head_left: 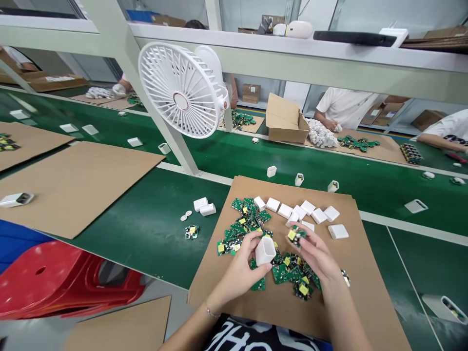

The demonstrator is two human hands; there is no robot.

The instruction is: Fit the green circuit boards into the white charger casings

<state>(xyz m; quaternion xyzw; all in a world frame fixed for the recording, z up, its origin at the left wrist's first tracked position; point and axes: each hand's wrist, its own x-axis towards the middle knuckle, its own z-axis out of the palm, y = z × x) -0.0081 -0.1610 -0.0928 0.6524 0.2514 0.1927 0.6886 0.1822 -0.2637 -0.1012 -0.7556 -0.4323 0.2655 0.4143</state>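
Note:
My left hand (243, 265) is closed around a white plastic charger housing (265, 250), its open end facing up. To the right of it, my right hand (317, 251) grips a small green circuit board (295, 236) with a yellow component, apart from the housing. Beneath and between both hands lies a pile of loose circuit boards (288, 269) on a cardboard sheet (351, 282). More boards (248, 219) are heaped beyond my left hand. Several white housings (319, 216) lie behind my right hand, near the sheet's far edge.
A white fan (181, 97) hangs on the post at upper left. Beyond the cardboard runs a green conveyor belt (234, 156) carrying scattered housings. Two housings (208, 209) and a single board (192, 232) lie left of the sheet. Across the belt, a co-worker (347, 109) sits by a carton (287, 119).

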